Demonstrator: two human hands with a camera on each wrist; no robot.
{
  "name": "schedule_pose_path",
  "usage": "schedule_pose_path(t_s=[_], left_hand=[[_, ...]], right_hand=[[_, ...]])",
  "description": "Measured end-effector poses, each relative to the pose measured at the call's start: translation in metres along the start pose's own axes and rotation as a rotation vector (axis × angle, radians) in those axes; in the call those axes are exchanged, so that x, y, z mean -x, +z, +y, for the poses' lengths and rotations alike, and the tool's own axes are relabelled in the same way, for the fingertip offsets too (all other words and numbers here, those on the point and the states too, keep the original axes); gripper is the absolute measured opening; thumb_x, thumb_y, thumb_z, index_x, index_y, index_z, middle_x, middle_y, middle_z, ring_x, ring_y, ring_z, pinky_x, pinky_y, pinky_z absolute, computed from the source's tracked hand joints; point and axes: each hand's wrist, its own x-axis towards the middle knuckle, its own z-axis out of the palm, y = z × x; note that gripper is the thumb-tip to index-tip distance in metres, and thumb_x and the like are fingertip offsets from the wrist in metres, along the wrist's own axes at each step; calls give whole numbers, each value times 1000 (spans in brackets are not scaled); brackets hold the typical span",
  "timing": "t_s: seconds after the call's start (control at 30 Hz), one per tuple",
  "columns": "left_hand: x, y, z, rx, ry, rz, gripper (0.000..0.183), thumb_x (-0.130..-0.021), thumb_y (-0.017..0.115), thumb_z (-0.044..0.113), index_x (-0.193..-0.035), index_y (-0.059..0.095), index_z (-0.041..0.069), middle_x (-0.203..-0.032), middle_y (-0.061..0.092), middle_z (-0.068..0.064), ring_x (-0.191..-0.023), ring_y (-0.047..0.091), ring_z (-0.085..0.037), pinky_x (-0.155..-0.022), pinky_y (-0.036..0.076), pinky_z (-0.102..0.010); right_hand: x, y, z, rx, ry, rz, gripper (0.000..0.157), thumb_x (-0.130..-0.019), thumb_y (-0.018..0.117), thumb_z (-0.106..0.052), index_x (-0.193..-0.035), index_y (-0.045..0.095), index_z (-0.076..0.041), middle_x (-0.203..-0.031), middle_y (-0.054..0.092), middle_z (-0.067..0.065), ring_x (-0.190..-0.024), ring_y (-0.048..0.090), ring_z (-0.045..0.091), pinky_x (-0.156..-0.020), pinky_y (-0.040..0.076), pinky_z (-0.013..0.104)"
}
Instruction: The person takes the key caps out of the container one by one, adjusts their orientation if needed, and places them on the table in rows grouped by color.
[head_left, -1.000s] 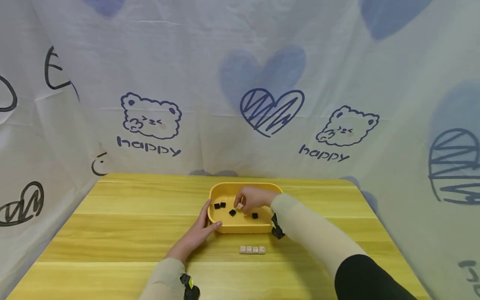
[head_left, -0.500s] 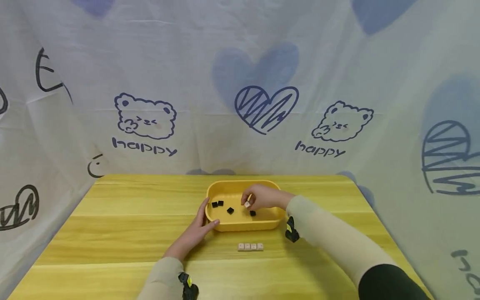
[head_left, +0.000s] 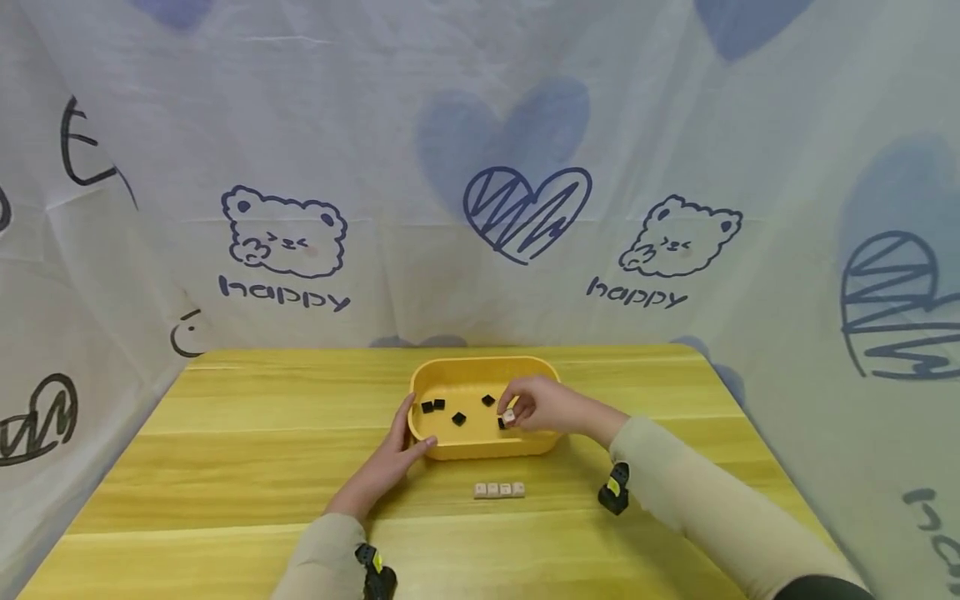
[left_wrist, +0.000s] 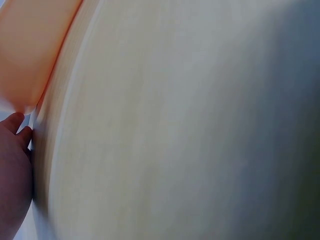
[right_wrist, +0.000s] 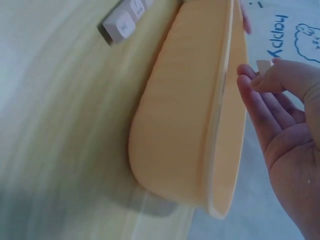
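My right hand (head_left: pixel 543 404) pinches a white keycap (head_left: pixel 509 416) between thumb and fingertips, over the right part of a yellow tray (head_left: pixel 480 451). In the right wrist view the same keycap (right_wrist: pixel 263 65) shows partly behind the thumb, above the tray rim. My left hand (head_left: pixel 390 457) rests against the tray's left end, fingers fairly straight along the outside and thumb at the near rim. Inside the tray lie several small black squares, one (head_left: pixel 459 418) near the middle and another (head_left: pixel 488 400) farther back. One is partly hidden by the held keycap.
Several white keycaps (head_left: pixel 499 490) stand side by side in a row on the wooden table (head_left: pixel 262 467), just in front of the tray. A printed white cloth (head_left: pixel 405 275) hangs behind the table's far edge.
My right hand has moved right and toward me with the white keycap, uncovering a black square farther back in the tray. The left hand stays at the tray; the head view has shifted slightly.
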Motion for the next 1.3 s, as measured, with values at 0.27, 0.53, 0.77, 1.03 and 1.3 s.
schedule_pose_path(t_s=[0.27,0.53,0.77,1.03,1.3], left_hand=[[3,-1,0,13,5,4,87,-99,59,25,-157,-6,23,-161,-10,-18,-146,-5,-35,-115,2,-54],[2,1,0,8,-9,-4,86,-100,58,26,-157,-6,24,-161,-10,-17,-146,-6,-34,-115,2,-53],[0,0,-2,30,-27,-6,86,-100,58,20,-157,-6,20,-160,-11,-18,-146,-7,-34,-115,0,-53],[-1,-1,-4,20,-4,-7,87,-99,59,26,-157,-7,26,-161,-11,-15,-146,-7,-33,-115,1,-53],[1,0,0,17,-10,-9,87,-100,58,26,-157,-6,26,-161,-11,-15,-146,-6,-33,-116,1,-52]], right_hand=[[29,2,2,-94,-33,70,22,-85,63,11,-104,66,-1,-91,69,7,-89,68,34,-72,57,29],[55,6,9,-67,-30,122,21,-85,68,8,-104,69,-1,-96,69,5,-87,68,24,-75,56,27],[71,12,14,-47,-42,134,21,-84,70,8,-104,71,0,-98,70,5,-87,66,18,-79,55,29],[83,30,24,-46,-51,62,21,-83,70,9,-102,72,0,-98,70,4,-86,67,20,-78,55,27],[80,49,41,-5,-64,78,27,-77,70,14,-96,74,-5,-94,67,-1,-80,62,13,-72,55,26]])
